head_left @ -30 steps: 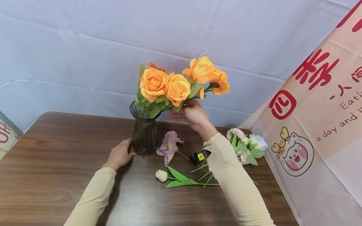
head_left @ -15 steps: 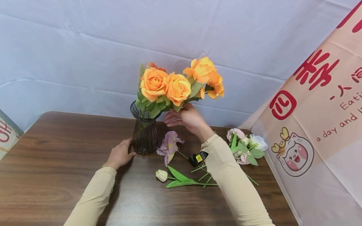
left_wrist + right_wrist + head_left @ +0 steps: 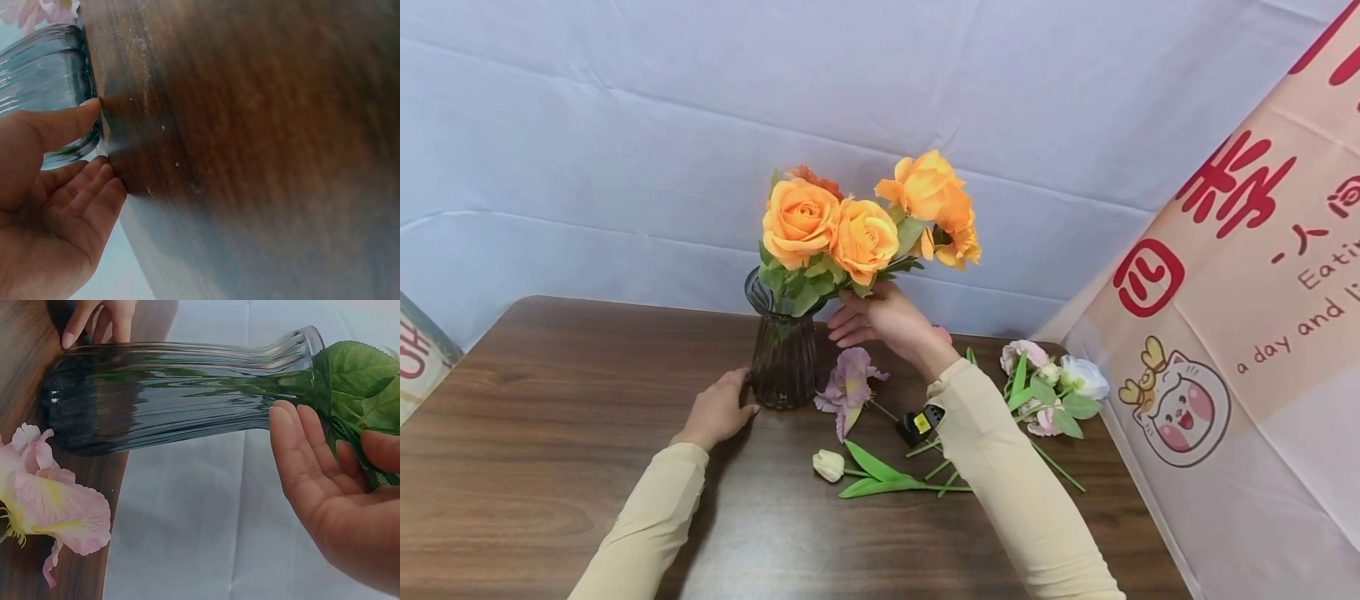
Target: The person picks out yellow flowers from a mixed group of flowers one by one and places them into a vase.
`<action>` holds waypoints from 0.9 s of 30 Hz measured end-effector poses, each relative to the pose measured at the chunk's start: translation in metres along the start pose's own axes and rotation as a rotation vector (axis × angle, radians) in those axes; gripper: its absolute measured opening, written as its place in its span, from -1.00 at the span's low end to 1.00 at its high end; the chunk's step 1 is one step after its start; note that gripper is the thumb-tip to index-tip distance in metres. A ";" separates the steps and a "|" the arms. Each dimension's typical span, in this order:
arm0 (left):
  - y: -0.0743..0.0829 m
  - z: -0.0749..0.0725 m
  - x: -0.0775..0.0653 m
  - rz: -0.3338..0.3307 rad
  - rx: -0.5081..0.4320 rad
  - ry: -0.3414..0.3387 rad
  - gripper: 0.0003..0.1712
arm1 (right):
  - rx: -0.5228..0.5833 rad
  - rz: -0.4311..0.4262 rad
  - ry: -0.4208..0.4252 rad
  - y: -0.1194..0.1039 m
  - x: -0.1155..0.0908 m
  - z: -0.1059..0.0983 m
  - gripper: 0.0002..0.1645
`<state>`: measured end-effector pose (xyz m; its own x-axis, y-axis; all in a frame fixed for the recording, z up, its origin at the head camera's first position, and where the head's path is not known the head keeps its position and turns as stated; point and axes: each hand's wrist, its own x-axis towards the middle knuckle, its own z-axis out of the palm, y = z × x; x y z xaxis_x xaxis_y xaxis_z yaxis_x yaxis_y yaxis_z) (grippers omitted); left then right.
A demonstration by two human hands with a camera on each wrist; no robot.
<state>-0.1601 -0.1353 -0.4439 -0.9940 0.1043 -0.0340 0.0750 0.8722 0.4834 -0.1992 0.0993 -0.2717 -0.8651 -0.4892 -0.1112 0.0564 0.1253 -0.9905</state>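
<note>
A dark, ribbed glass vase (image 3: pixel 784 362) stands upright near the table's back edge. Two orange roses (image 3: pixel 835 229) and a reddish flower lean from its mouth. My left hand (image 3: pixel 718 410) holds the vase low at its base, thumb and fingers on different sides in the left wrist view. Beside the rim, my right hand (image 3: pixel 891 321) pinches the green stem of an orange flower (image 3: pixel 928 196) whose bloom hangs to the right. Its other fingers (image 3: pixel 294 444) stretch out close to the vase neck in the right wrist view. Leaves partly hide the stem.
On the wooden table (image 3: pixel 587 417) a purple flower (image 3: pixel 852 385) lies right of the vase. Nearer me is a white tulip (image 3: pixel 828 467) with green leaves. Pink and pale-blue flowers (image 3: pixel 1052 383) lie at the right. A pale cloth (image 3: pixel 700 150) hangs behind.
My right hand has moved left and slightly down toward the vase rim, and the orange flower has shifted left with it. The roses lean slightly more left. My left hand stays put.
</note>
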 end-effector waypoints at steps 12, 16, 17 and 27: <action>-0.001 0.002 -0.001 0.004 -0.010 -0.001 -0.30 | 0.040 0.000 0.037 0.005 -0.003 -0.003 -0.66; -0.002 0.002 0.000 0.006 -0.013 0.003 -0.30 | 0.063 0.009 0.042 0.005 -0.006 -0.007 -0.70; -0.002 0.001 0.000 0.006 -0.014 0.002 -0.30 | 0.066 0.009 0.041 0.006 -0.007 -0.008 -0.71; -0.006 0.002 -0.003 0.015 -0.058 -0.015 -0.28 | 0.164 0.000 0.081 0.031 -0.035 -0.029 -0.70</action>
<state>-0.1578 -0.1397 -0.4479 -0.9914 0.1246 -0.0395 0.0845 0.8415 0.5335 -0.1821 0.1456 -0.2961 -0.9019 -0.4173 -0.1111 0.1315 -0.0205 -0.9911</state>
